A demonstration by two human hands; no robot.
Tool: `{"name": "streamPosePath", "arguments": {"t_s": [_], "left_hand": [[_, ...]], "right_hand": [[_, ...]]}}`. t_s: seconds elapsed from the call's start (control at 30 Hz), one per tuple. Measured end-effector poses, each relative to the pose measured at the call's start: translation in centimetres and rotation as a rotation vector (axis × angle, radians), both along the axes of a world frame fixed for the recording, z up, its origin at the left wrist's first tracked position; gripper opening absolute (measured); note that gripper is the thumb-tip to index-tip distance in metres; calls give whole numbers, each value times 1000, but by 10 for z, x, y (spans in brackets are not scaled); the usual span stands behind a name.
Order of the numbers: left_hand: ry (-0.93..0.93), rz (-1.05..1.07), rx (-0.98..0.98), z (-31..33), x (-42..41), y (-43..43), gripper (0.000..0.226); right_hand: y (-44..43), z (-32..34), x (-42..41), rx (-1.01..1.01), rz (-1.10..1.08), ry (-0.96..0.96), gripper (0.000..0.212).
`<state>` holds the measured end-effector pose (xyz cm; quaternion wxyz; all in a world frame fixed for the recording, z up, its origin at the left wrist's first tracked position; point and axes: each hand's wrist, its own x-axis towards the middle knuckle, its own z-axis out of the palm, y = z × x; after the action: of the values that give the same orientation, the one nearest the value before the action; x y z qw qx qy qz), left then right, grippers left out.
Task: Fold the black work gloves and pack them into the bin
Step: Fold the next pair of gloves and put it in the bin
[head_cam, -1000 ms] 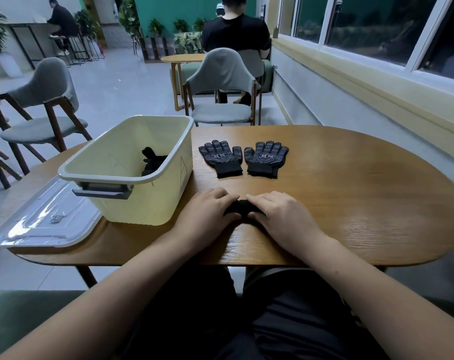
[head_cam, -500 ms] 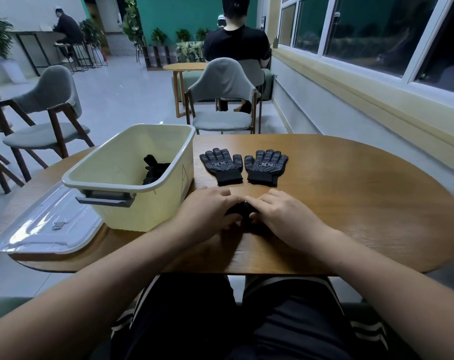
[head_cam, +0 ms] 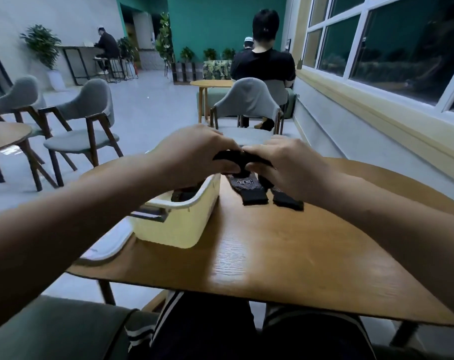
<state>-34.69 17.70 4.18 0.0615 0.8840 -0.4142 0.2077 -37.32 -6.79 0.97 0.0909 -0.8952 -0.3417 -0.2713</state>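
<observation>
Both hands are raised above the table and share a folded black glove bundle (head_cam: 236, 157). My left hand (head_cam: 194, 152) grips its left end and my right hand (head_cam: 285, 159) pinches its right end. Below them two more black gloves lie flat on the wooden table (head_cam: 285, 250): the left glove (head_cam: 249, 191) and the right glove (head_cam: 285, 200), their fingers hidden behind my hands. The pale yellow bin (head_cam: 179, 224) stands just left of them, under my left forearm. Something dark lies inside the bin (head_cam: 181, 196), mostly hidden.
The bin's clear lid (head_cam: 109, 248) lies on the table left of the bin. A grey chair (head_cam: 246, 105) stands at the table's far side, with a seated person (head_cam: 263, 66) behind it. More chairs stand to the left; a wall with windows runs along the right.
My hands have lifted the folded glove bundle off the table's near edge and carried it up and forward, over the bin's right rim. The camera has tilted up.
</observation>
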Motion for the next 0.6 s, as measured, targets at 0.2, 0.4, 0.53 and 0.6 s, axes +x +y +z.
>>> {"name": "streamPosePath", "arguments": {"t_s": [0.2, 0.4, 0.53, 0.6], "left_hand": [[48, 74, -40, 20, 30, 49, 46], [139, 186, 43, 0, 70, 88, 36], [216, 192, 75, -24, 82, 97, 29], [270, 193, 86, -37, 89, 101, 29]], "right_hand": [[55, 18, 51, 8, 80, -13, 24], [101, 4, 85, -26, 58, 43, 23], [115, -9, 94, -88, 9, 164, 22], [119, -14, 99, -129, -12, 227, 23]]}}
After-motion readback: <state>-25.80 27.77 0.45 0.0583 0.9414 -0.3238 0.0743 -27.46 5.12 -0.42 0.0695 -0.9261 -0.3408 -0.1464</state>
